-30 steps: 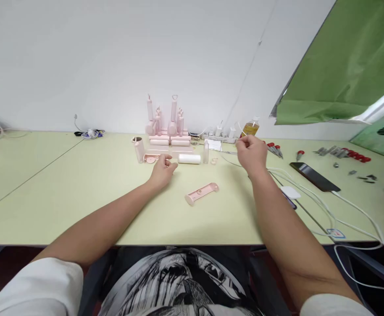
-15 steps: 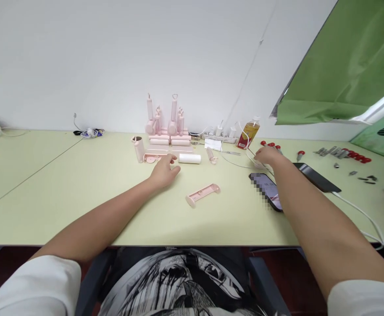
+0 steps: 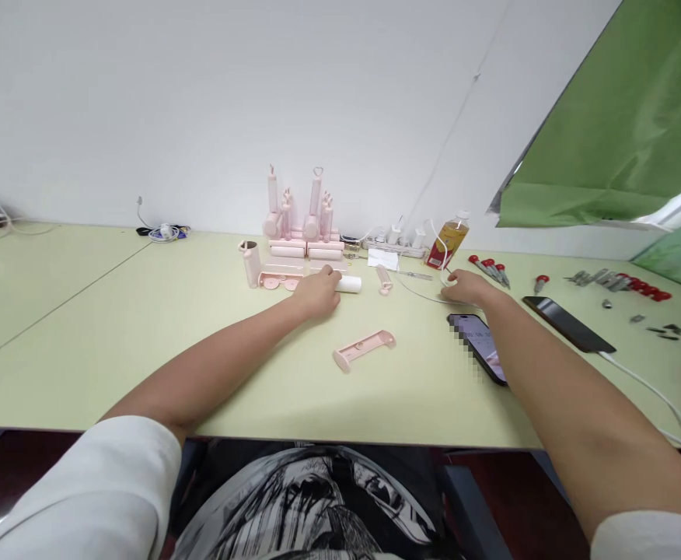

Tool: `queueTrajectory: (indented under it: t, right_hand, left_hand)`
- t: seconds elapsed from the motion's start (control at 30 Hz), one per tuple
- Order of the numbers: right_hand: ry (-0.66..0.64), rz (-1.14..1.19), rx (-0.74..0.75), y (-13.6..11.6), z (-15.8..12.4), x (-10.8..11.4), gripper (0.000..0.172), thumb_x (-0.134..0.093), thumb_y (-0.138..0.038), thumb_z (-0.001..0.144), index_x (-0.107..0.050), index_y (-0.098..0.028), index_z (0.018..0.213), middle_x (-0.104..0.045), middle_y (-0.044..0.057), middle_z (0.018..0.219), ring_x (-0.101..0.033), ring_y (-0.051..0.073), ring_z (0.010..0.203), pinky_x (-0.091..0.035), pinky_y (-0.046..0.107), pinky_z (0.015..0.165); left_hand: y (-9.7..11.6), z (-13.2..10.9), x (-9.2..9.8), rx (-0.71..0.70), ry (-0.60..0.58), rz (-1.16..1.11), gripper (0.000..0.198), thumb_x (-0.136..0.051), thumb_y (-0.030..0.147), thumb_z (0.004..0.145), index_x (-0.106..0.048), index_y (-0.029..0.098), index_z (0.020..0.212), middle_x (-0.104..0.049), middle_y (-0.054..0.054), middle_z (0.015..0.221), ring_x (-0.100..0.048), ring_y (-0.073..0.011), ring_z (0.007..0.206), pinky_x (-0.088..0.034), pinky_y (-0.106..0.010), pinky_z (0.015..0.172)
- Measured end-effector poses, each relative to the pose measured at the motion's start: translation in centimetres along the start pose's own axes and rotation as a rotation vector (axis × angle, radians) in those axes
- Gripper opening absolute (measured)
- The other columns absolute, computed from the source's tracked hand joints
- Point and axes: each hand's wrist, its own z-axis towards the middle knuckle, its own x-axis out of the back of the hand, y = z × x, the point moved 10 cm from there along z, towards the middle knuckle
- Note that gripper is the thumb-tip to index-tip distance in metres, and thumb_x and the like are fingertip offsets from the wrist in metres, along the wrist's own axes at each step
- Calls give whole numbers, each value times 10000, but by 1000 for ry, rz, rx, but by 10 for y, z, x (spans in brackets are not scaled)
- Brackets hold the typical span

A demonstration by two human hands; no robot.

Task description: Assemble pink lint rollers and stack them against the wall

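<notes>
A smooth white cylinder [image 3: 350,285] lies crosswise, projecting right from the nearer left hand [image 3: 318,294], half-curled at its end; grip unclear.

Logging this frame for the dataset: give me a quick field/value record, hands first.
left hand: over the left end of the white roll; grip unclear
right hand: at a white cable; grip unclear
front centre: pink trough-shaped part, open side up
right side: lit phone, partly hidden; dark phone
back: upright pink pieces; bottle
</notes>
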Motion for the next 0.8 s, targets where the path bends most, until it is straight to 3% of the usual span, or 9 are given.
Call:
queueTrajectory:
  t: [0.1,0.23,0.33,0.53,0.67,0.8]
  right_hand:
    - [-43,59,19,-13,-7,-6,555,-635,-357,697,-581,-209,1229,-675,120,1106,-650,277,928,-508,345,761]
    - [-26,43,229,-42,-17,-7,473,-584,-334,742,-629,-215,1198,-616,114,1266,-633,271,1025,-488,348,887]
    - [-112,-24,273,-52,-21,-13,390,-586,-346,751,-704,-191,1089,-657,106,1216,-640,274,1027,-480,334,912]
    - [-256,-121,228,-56,-21,-16,254,-678,-362,692,-748,-199,874,-736,93,971,-657,293,954,-498,336,796]
    - [-230,-145,233,-62,-22,-14,214,-656,-352,712,-726,-180,818,-727,97,912,-654,262,879,-479,311,737]
    - [-141,-142,234,-65,-24,-6,246,-626,-313,725,-718,-174,905,-717,111,1027,-638,269,964,-470,301,781]
  left_hand:
    - [6,9,-7,-42,-11,32,405,-439,277,883,-495,201,1277,-538,-110,1283,-643,-268,985,-511,-376,753]
    - [12,16,-12,-61,-24,68,454,-439,274,877,-460,191,1322,-541,-125,1281,-644,-280,992,-515,-387,765]
    - [14,18,-9,-52,-45,99,465,-466,298,862,-479,172,1309,-537,-144,1271,-646,-285,986,-516,-384,774]
    - [12,18,-8,6,-174,124,434,-566,387,804,-619,141,1157,-573,-166,1153,-632,-298,968,-501,-394,812]
    - [10,14,-3,-41,-119,163,465,-649,323,728,-622,161,1163,-564,-180,1176,-542,-349,1109,-481,-441,872]
    - [7,5,-4,-67,-129,142,421,-654,302,740,-616,194,1145,-570,-161,1185,-456,-362,1186,-455,-482,917]
